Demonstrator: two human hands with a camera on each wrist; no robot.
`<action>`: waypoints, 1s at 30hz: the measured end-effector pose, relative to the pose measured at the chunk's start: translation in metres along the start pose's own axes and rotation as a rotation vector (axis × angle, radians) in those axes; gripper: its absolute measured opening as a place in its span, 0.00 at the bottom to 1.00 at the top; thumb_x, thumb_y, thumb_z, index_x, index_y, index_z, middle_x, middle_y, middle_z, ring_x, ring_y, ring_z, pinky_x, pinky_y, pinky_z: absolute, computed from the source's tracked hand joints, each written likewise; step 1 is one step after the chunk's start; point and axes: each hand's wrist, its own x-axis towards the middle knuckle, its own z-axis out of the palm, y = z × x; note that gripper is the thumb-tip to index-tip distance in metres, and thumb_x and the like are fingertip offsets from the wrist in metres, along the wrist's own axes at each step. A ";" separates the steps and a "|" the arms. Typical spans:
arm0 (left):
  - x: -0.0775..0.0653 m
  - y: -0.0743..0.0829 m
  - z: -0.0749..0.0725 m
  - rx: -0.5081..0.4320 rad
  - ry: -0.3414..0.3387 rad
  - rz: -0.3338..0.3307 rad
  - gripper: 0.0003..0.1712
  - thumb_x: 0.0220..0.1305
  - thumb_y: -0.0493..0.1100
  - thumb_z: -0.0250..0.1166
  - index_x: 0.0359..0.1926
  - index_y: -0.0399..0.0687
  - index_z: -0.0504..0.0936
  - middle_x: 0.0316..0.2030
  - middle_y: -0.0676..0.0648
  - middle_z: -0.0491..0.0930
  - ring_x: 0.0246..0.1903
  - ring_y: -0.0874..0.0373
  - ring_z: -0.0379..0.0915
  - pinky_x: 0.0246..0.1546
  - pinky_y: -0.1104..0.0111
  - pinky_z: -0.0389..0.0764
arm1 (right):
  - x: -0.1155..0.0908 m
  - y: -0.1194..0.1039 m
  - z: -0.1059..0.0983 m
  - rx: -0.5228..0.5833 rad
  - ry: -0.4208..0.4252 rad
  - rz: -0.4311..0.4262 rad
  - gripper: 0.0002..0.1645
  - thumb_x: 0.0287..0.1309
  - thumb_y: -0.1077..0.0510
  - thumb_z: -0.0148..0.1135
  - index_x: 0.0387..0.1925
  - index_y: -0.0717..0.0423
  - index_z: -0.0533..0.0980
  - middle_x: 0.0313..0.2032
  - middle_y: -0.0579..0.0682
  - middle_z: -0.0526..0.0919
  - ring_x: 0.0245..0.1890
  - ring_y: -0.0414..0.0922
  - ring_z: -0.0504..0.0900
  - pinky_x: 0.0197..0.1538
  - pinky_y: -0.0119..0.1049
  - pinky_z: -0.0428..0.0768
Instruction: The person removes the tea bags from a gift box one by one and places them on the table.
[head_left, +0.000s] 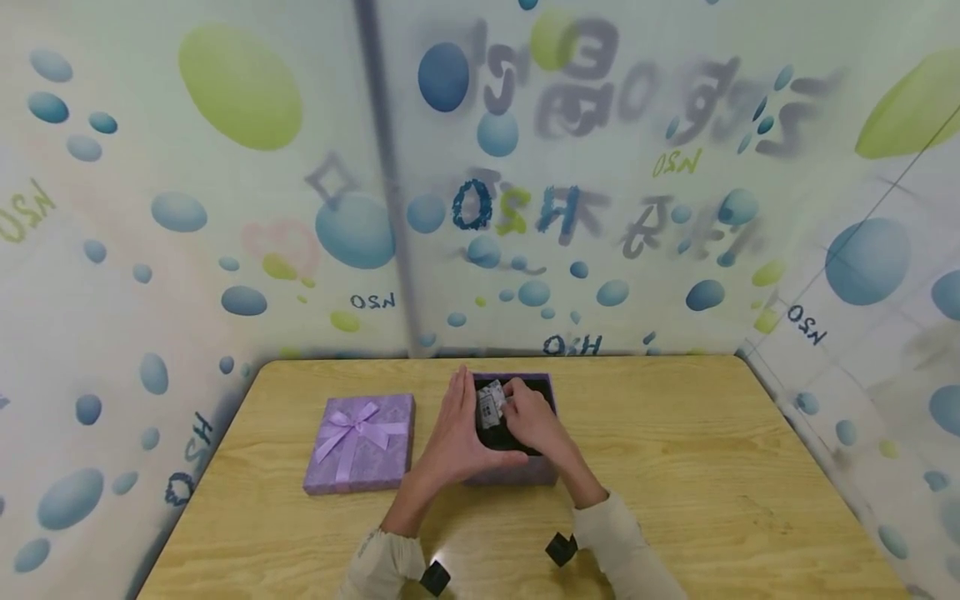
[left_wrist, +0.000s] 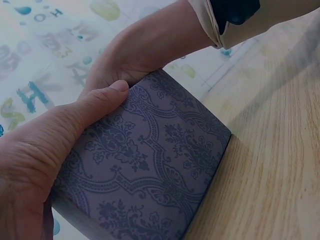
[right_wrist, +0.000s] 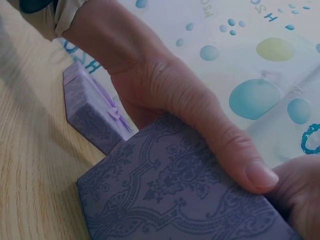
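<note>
A small grey-and-white piece with dark print is between the hands, just beyond the right hand's fingertips and to their left, within the opening of a purple box. The right hand pinches the piece at its right edge, with the fingers bent; its exact finger placing is hidden in the wrist views. The box lies under the right hand and to the right of the left hand; its inside is black, and its outer wall carries a darker scrolling floral pattern.

The left hand is spread wide, its straight fingers along the box's left side and its thumb stretched across the near rim, towards the right hand. In the left wrist view that thumb rests on the patterned wall's upper edge.

To the left of the left hand, apart from it, a purple lid lies flat on the counter, with a pale lilac ribbon bow on top. Behind each hand, nearer the wearer, come a cream left sleeve and a cream right sleeve, each with a small black block beside it. Beyond both hands, past the counter's far edge, rises a pale wall covering printed with blue and green ovals and lettering.
</note>
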 end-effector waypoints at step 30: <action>-0.002 0.002 -0.003 0.017 0.007 -0.022 0.89 0.42 0.81 0.75 0.83 0.48 0.26 0.83 0.48 0.23 0.82 0.52 0.21 0.80 0.49 0.45 | -0.009 0.001 -0.055 0.163 0.039 0.081 0.11 0.75 0.63 0.57 0.52 0.66 0.77 0.34 0.54 0.80 0.32 0.46 0.74 0.38 0.38 0.73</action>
